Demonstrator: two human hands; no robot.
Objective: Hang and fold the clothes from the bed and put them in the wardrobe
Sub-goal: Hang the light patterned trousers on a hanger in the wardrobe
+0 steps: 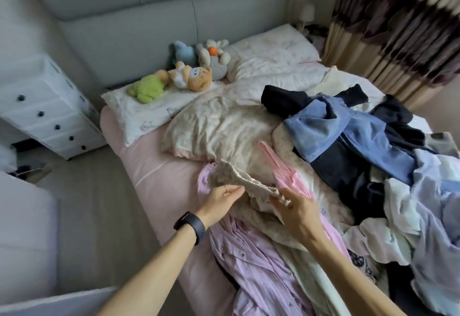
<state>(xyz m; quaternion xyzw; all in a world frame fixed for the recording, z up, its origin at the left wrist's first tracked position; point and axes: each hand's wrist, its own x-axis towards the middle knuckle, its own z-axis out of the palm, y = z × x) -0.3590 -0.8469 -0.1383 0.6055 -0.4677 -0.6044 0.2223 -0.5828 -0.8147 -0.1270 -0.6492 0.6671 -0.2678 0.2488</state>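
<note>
A small beige patterned garment (pixel 249 181) with an elastic waistband is stretched between my two hands above the bed. My left hand (pixel 221 197) pinches its left part; a ring shows on one finger and a black watch on the wrist. My right hand (pixel 296 210) pinches the waistband's right end. Under it lie a lilac striped buttoned shirt (pixel 251 263) and a pink garment (pixel 291 179). A heap of clothes covers the right side of the bed: blue jeans (pixel 348 129), dark garments (pixel 348 176) and white and pale blue pieces (pixel 428 203).
The bed has a pink sheet (pixel 154 166), a crumpled floral duvet (pixel 224 119) and pillows. Several stuffed toys (pixel 189 72) lie by the grey padded headboard (pixel 139 24). A white chest of drawers (pixel 47 106) stands at left. Curtains (pixel 398 29) hang at right.
</note>
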